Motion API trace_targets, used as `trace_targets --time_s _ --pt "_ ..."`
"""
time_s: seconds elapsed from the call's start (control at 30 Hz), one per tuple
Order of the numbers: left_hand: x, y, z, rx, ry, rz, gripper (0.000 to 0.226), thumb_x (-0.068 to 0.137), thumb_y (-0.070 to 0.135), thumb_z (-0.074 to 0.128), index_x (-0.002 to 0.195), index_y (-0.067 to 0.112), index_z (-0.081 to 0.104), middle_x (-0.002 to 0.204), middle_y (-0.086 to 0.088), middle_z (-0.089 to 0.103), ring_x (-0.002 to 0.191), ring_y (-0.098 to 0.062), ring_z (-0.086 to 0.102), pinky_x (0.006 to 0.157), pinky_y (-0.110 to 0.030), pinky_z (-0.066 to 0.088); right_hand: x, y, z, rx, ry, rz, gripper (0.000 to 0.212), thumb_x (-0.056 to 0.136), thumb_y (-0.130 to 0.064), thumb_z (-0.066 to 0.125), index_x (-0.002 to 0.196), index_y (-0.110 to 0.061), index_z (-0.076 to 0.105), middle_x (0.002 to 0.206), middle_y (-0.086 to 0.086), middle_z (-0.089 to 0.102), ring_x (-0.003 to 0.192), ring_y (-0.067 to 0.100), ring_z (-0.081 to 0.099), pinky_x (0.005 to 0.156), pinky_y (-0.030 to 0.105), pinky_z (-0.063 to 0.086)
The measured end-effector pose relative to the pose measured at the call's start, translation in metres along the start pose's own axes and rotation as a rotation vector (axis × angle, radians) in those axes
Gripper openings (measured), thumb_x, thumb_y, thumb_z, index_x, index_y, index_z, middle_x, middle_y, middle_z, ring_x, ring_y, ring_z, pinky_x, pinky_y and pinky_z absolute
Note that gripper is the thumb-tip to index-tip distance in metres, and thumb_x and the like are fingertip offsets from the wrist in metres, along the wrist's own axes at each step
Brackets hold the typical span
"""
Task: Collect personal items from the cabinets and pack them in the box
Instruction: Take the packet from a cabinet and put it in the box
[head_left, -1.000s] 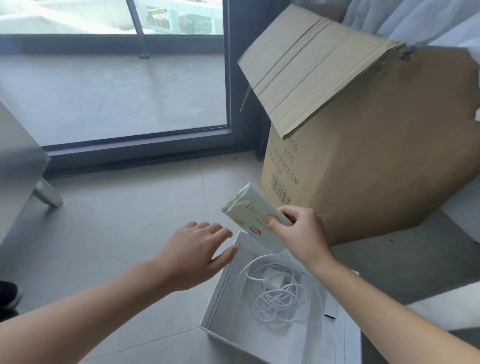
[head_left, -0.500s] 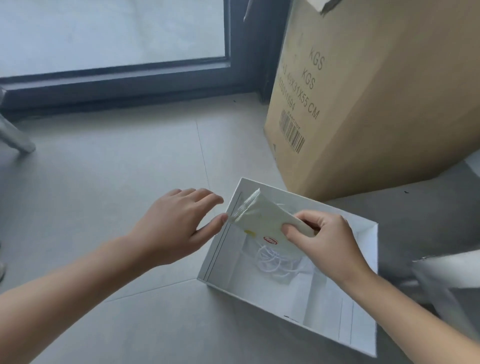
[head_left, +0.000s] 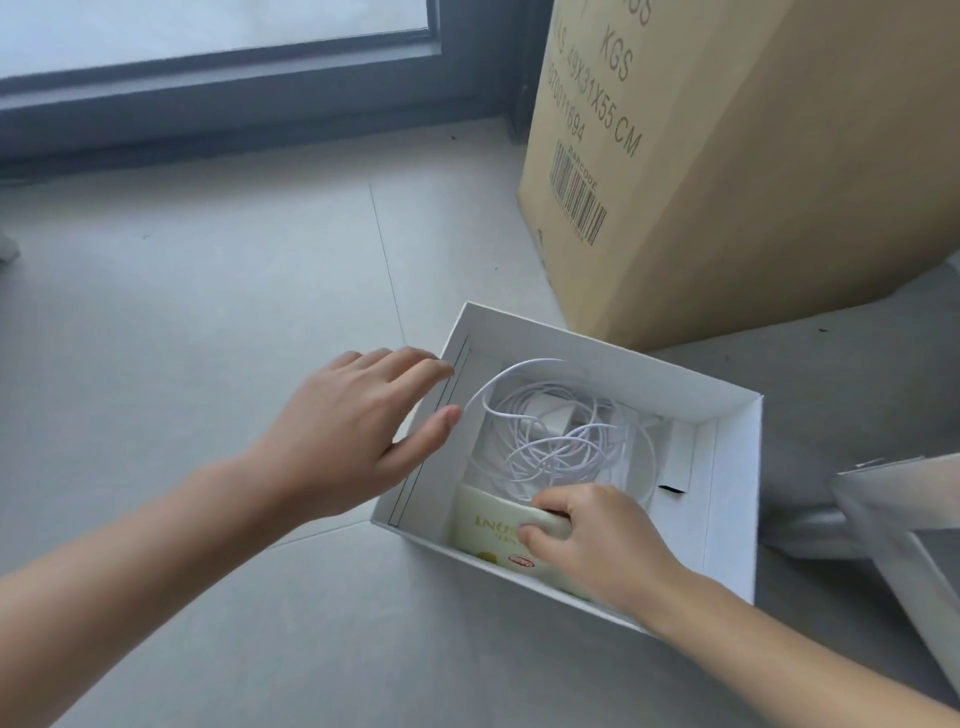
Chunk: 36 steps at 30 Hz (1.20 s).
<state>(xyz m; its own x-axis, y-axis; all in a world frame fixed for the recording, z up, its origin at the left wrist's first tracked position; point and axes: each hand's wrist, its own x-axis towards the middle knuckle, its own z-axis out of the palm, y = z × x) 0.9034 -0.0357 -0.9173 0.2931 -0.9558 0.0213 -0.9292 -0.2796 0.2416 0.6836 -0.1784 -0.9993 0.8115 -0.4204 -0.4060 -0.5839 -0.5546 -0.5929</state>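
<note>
White box (head_left: 623, 359) sits on the floor (head_left: 208, 312); at its left wall the left hand (head_left: 358, 431) lies flat-fingered, holding nothing. Inside, against the near wall, a pale packet (head_left: 485, 525) is gripped by the right hand (head_left: 597, 540), just beside the coiled cable (head_left: 550, 431). Letting go carelessly may leave the packet propped, or snag loose loops.

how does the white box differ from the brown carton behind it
The white box is low and open-topped, showing a white cable and a pale packet; the brown carton stands far taller, its top out of view. The brown carton carries black lettering and a barcode; the white box shows none. Both sit on the grey floor.
</note>
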Motion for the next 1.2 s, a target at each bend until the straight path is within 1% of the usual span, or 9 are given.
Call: trace_targets --time_s 0.23,0.4,0.57,0.67,0.8,0.9,1.03,1.13,1.2 --pt "-0.003 0.003 0.007 -0.017 0.002 0.016 0.045 0.1 0.05 0.033 0.122 0.019 0.059 0.122 0.005 0.063 0.101 -0.021 0.062 0.083 -0.038 0.048 0.0 0.003 0.001 0.052 0.029 0.013 0.014 0.087 -0.047 0.065 0.081 -0.035 0.071 0.071 -0.018 0.066 0.068 0.005 0.057 0.055 0.018 0.039" --pt "-0.005 0.003 0.006 -0.03 0.008 0.014 0.045 0.101 0.049 0.034 0.122 0.019 0.06 0.123 0.005 0.063 0.103 -0.021 0.062 0.084 -0.039 0.049 0.003 0.0 0.002 0.109 -0.072 0.05 0.01 0.084 -0.048 0.072 0.093 -0.045 0.075 0.082 -0.018 0.073 0.079 0.003 0.065 0.072 0.026 0.054" --pt "-0.005 0.007 0.004 -0.027 0.005 0.023 0.045 0.101 0.049 0.034 0.122 0.019 0.06 0.123 0.005 0.063 0.104 -0.019 0.062 0.084 -0.039 0.049 0.009 -0.004 -0.009 0.102 -0.233 -0.003 0.032 0.081 -0.057 0.066 0.109 -0.044 0.075 0.096 -0.024 0.075 0.09 -0.002 0.067 0.084 0.031 0.057" --pt "-0.005 0.009 0.004 -0.026 -0.002 0.028 0.045 0.101 0.05 0.033 0.122 0.02 0.06 0.124 0.005 0.063 0.105 -0.019 0.062 0.085 -0.038 0.049 0.005 -0.004 -0.013 0.11 -0.22 -0.042 0.045 0.078 -0.067 0.058 0.114 -0.043 0.071 0.103 -0.024 0.074 0.096 -0.003 0.066 0.088 0.031 0.056" --pt "-0.004 0.009 0.002 -0.022 0.004 0.036 0.045 0.101 0.049 0.034 0.121 0.019 0.06 0.124 0.004 0.063 0.105 -0.02 0.062 0.085 -0.038 0.049 0.003 -0.006 -0.011 0.097 -0.187 -0.088 0.046 0.08 -0.071 0.05 0.107 -0.04 0.069 0.101 -0.022 0.072 0.096 -0.005 0.064 0.083 0.027 0.054" --pt "-0.003 0.01 0.0 -0.025 0.015 0.036 0.045 0.101 0.049 0.034 0.12 0.019 0.061 0.123 0.004 0.063 0.105 -0.02 0.062 0.085 -0.038 0.049 0.005 -0.006 -0.012 0.112 -0.127 -0.085 0.04 0.086 -0.066 0.053 0.111 -0.04 0.069 0.103 -0.024 0.071 0.1 -0.007 0.062 0.083 0.024 0.052" --pt "-0.002 0.01 -0.001 -0.031 0.028 0.028 0.044 0.101 0.049 0.034 0.12 0.02 0.061 0.123 0.006 0.063 0.105 -0.019 0.062 0.085 -0.037 0.048 0.013 -0.005 -0.018 0.128 -0.038 -0.067 0.03 0.09 -0.051 0.067 0.117 -0.037 0.068 0.104 -0.024 0.071 0.099 -0.008 0.063 0.086 0.021 0.052" --pt "-0.002 0.009 -0.001 -0.033 0.024 0.021 0.046 0.101 0.05 0.032 0.12 0.02 0.061 0.123 0.006 0.063 0.104 -0.018 0.062 0.085 -0.037 0.048 0.016 -0.002 -0.019 0.081 -0.013 -0.068 0.029 0.089 -0.042 0.071 0.117 -0.038 0.068 0.102 -0.026 0.069 0.097 -0.01 0.062 0.085 0.017 0.051" --pt "-0.002 0.009 0.0 -0.036 0.02 0.02 0.046 0.101 0.05 0.032 0.12 0.02 0.061 0.123 0.006 0.063 0.104 -0.019 0.062 0.085 -0.037 0.048 0.016 0.0 -0.02 0.042 0.011 -0.078 0.033 0.089 -0.039 0.072 0.122 -0.038 0.067 0.111 -0.028 0.068 0.101 -0.008 0.061 0.088 0.017 0.049"
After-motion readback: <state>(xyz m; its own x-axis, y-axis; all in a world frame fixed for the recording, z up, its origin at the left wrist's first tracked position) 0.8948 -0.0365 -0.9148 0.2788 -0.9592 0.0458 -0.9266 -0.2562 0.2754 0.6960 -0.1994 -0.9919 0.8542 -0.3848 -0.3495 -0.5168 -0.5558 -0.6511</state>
